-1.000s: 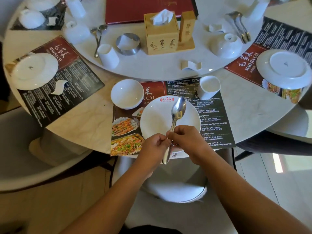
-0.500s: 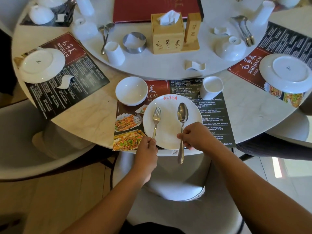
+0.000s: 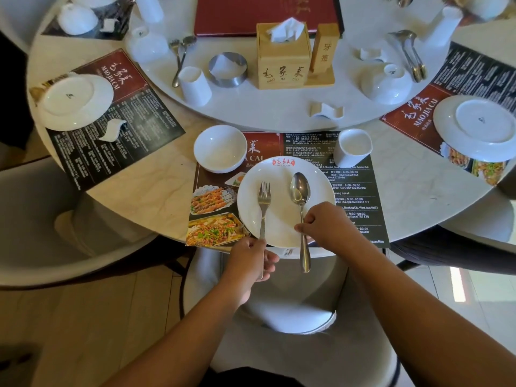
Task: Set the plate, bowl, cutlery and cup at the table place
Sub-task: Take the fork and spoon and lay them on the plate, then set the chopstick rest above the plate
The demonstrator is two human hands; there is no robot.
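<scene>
— Now, where do we log the cutlery?
— Fork (image 3: 264, 199) and spoon (image 3: 300, 188) side by side, heads over the plate (image 3: 279, 174) and pointing away; spoon handle juts past the bench (image 3: 156, 191) edge.
— Our grips?
— We note the left grip (image 3: 248, 261) curled round the fork's handle end, and the right grip (image 3: 326, 224) pinching the spoon handle at the plate rim.
— Bowl, cup?
— Bowl (image 3: 220, 148) upright just beyond the plate's left; cup (image 3: 353, 146) beyond its right, on the placemat (image 3: 357, 191).

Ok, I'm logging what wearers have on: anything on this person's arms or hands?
Nothing shows: no sleeve, watch or bracelet up to the frame's edge. The left hand and right hand wear no gloves, and no rings are visible.
</scene>
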